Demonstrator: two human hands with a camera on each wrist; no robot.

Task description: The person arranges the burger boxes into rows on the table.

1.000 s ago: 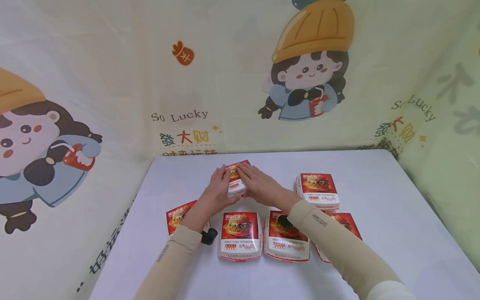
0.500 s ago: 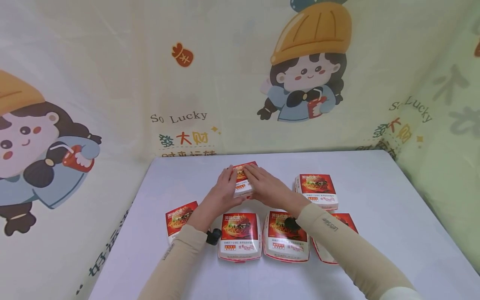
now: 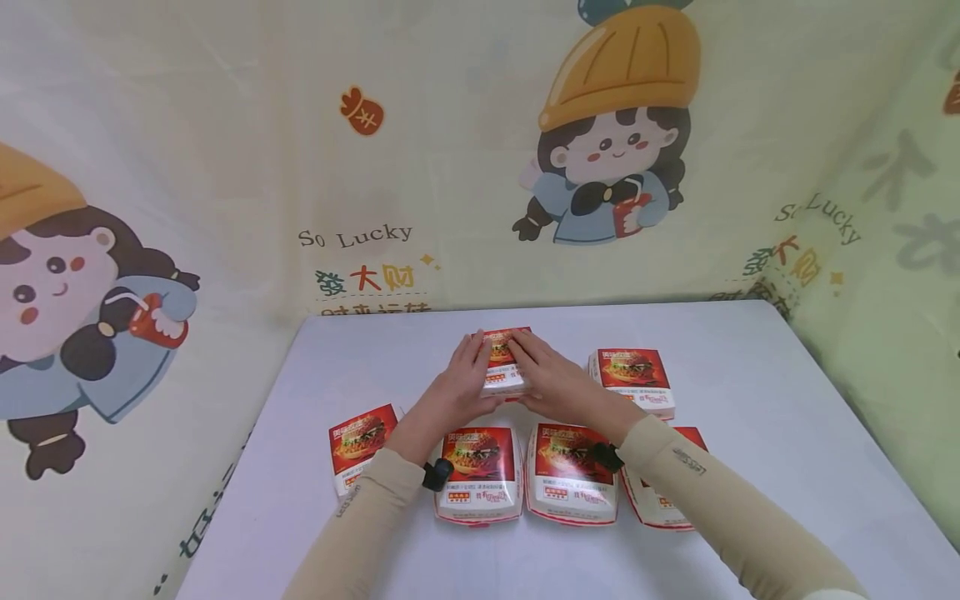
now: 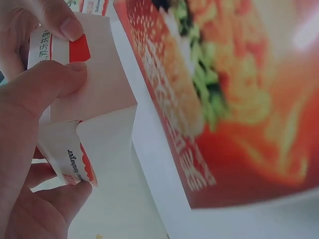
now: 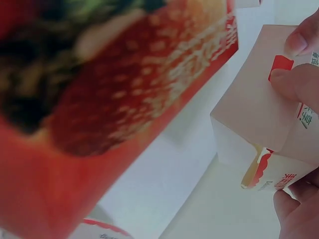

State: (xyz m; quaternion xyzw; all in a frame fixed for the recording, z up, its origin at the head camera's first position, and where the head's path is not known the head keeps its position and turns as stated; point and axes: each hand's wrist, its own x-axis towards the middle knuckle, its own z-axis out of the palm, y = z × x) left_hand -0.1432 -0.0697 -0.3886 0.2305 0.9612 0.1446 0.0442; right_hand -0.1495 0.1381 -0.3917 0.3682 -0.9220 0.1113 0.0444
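Note:
Both hands hold one red-and-white hamburger box (image 3: 506, 380) near the back of the table. My left hand (image 3: 461, 385) grips its left side and my right hand (image 3: 561, 387) its right side, fingers over the printed lid. In the left wrist view, the box's pale front (image 4: 107, 64) has both thumbs pressed on it near a red tab. A side flap (image 5: 256, 167) shows a gap at its edge in the right wrist view. Two more hamburger boxes, the left-middle one (image 3: 482, 479) and the right-middle one (image 3: 573, 483), lie just in front of the hands.
A tilted box (image 3: 362, 440) lies at the left, partly behind the left forearm. Another box (image 3: 636, 375) sits at the back right, and one more (image 3: 656, 500) is partly covered by the right sleeve (image 3: 720, 492). A printed cloth (image 3: 465, 167) hangs behind the white table (image 3: 480, 567).
Both hands have moved to the right with the box between them. The box, slanted before, now sits straighter in the head view. The other boxes have stayed in place.

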